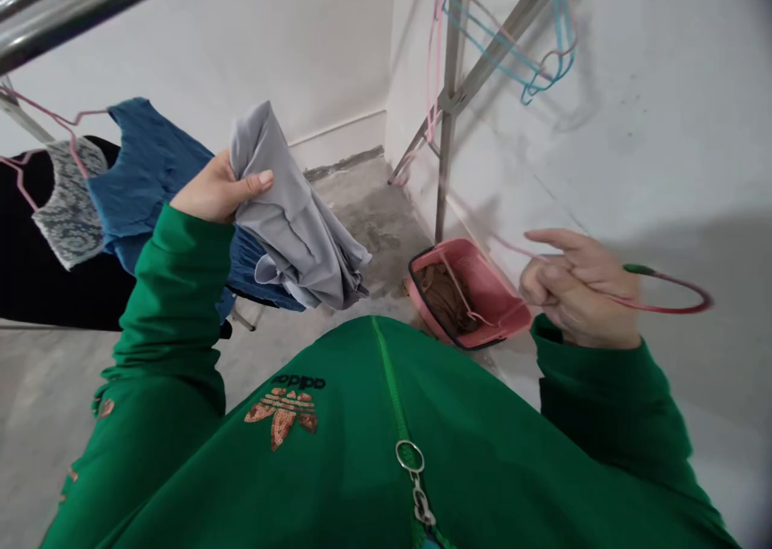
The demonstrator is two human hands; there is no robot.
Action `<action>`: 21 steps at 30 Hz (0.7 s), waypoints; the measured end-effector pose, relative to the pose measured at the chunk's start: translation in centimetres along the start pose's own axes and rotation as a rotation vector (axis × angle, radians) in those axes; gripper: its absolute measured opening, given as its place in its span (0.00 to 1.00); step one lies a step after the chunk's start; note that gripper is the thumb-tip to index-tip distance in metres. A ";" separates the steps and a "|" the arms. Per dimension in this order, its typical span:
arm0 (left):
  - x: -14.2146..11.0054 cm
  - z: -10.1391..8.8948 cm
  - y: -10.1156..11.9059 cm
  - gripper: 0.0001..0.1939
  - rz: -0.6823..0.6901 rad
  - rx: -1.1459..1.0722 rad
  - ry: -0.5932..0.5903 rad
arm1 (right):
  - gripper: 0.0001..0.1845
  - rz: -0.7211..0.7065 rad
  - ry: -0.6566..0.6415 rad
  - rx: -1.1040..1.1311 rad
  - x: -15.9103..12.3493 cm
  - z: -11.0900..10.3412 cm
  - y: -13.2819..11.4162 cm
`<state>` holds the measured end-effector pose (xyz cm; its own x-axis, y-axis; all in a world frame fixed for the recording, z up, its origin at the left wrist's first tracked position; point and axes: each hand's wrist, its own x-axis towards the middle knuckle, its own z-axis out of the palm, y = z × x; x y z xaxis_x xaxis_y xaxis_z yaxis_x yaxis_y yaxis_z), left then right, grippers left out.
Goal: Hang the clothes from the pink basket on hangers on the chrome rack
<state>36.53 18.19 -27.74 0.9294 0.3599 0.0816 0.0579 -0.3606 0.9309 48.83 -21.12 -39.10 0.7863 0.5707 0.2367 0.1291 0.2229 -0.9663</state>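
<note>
My left hand (226,187) grips a bunched light grey garment (295,227), thumb on top, and the cloth hangs down toward the middle. On the right, my right hand (579,284) is closed around a pink clothes hanger (669,304); its hook end, with a green tip, sticks out to the right, and its other part is blurred. Below and between the hands stands a pink bucket (482,292) with brown cloth (445,296) and a light hanger inside. A blue denim garment (153,171) hangs just behind my left hand.
A metal rail (84,10) crosses the upper left. Black clothing with a lace collar (75,203) hangs at the left. Blue hangers (512,47) and pink hangers (433,67) hang on the metal rack frame (447,123) by the white wall.
</note>
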 end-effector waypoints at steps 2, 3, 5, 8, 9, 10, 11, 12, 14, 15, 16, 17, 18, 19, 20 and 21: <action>0.2 -0.2 -0.6 0.41 0.006 0.043 0.006 | 0.16 0.173 -0.234 -0.005 -0.3 0.9 -0.7; 0.3 -0.2 -0.8 0.41 0.013 0.065 0.009 | 0.15 0.246 -0.347 -0.025 -0.2 1.6 -0.8; 0.3 -0.2 -1.2 0.40 0.034 0.119 0.015 | 0.14 0.317 -0.520 -0.081 0.5 3.5 -0.6; -0.1 -0.1 -1.3 0.40 0.060 0.263 -0.025 | 0.15 0.253 -0.589 -0.125 2.2 6.9 0.4; -0.3 -0.1 -1.2 0.39 0.072 0.340 -0.050 | 0.16 0.214 -0.579 -0.126 2.8 8.0 0.9; -0.5 0.0 -1.0 0.38 0.082 0.428 -0.075 | 0.17 0.181 -0.561 -0.126 3.3 8.9 1.4; -0.9 0.1 -0.7 0.37 0.089 0.523 -0.098 | 0.17 0.155 -0.544 -0.131 3.9 9.7 1.8; -1.2 0.4 -0.5 0.35 0.086 0.619 -0.115 | 0.17 0.125 -0.521 -0.138 4.3 10.5 2.2; -1.9 1.1 0.1 0.31 0.043 0.808 -0.142 | 0.17 0.063 -0.452 -0.158 5.2 11.9 3.1; -2.1 1.5 0.3 0.29 0.022 0.888 -0.164 | 0.17 0.032 -0.412 -0.169 5.5 12.7 3.5; -2.3 2.1 0.4 0.27 0.017 0.952 -0.189 | 0.18 0.005 -0.376 -0.177 5.9 13.4 3.9; -2.5 2.8 0.4 0.26 0.032 0.992 -0.213 | 0.19 -0.011 -0.348 -0.180 6.2 14.2 4.3; -2.5 3.4 0.2 0.25 0.067 1.008 -0.237 | 0.19 -0.013 -0.332 -0.179 6.6 15.0 4.7; -2.5 4.1 0.0 0.24 0.114 1.003 -0.258 | 0.20 0.000 -0.335 -0.174 7.0 15.7 5.0; -2.4 4.7 -0.3 0.24 0.163 0.986 -0.270 | 0.20 0.022 -0.349 -0.161 7.4 16.3 5.3; -2.3 5.2 -0.6 0.23 0.207 0.966 -0.275 | 0.20 0.048 -0.371 -0.139 7.9 16.6 5.4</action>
<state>36.26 13.10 -30.38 0.9989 0.0454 0.0105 0.0421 -0.9759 0.2140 45.67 -2.27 -40.74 0.5249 0.8304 0.1869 0.1977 0.0946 -0.9757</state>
